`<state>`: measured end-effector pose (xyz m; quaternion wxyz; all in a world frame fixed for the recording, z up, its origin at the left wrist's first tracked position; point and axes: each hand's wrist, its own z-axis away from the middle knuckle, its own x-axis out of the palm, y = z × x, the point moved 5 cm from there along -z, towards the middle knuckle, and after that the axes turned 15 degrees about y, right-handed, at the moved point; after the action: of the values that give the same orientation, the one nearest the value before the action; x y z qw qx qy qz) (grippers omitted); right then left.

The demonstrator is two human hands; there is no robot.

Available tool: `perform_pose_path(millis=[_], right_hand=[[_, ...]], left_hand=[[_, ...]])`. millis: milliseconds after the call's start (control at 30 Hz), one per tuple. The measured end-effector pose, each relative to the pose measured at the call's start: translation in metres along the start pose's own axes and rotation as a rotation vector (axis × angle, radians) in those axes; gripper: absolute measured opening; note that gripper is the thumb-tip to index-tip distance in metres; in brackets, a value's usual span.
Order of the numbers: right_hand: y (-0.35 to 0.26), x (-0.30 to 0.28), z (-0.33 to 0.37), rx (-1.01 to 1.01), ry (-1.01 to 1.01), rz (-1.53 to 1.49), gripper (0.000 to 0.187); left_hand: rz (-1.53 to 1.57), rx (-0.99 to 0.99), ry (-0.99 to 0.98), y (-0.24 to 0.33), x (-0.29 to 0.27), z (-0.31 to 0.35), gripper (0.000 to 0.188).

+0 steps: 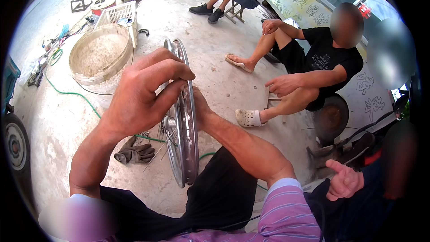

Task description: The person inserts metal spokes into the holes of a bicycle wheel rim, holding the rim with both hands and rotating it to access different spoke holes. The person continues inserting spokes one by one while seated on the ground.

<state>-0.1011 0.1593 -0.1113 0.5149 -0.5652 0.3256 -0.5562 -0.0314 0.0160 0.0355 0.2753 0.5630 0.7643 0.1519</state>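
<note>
Gripping a wheel rim (191, 139), left hand (139, 92) arched, fingers (172, 69) clamped on its edge, right hand (201, 108) behind, grip hidden.

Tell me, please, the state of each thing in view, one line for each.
Wheel rim: tyreless, held roughly upright.
Thin spokes: several splayed out leftward.
Left hand: pinching the rim near its top.
Right hand: partly hidden behind the rim; grip unclear.
Dark glove or gloves: unworn, lying on the floor.
Green hose: lying in loose bends.
Round tub: uncovered.
Pale clogs: worn by the seated person in black.
</note>
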Motion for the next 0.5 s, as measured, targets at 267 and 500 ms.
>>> perform_pose_path(millis=[267, 500], right_hand=[[-0.001, -0.018, -0.007, -0.044, 0.009, 0.058, 0.018], [0.009, -0.032, -0.002, 0.090, -0.054, -0.134, 0.022]], left_hand=[[0.052, 0.109, 0.096, 0.008, 0.007, -0.004, 0.028], [0.046, 0.198, 0.124, -0.019, -0.009, 0.006, 0.017]])
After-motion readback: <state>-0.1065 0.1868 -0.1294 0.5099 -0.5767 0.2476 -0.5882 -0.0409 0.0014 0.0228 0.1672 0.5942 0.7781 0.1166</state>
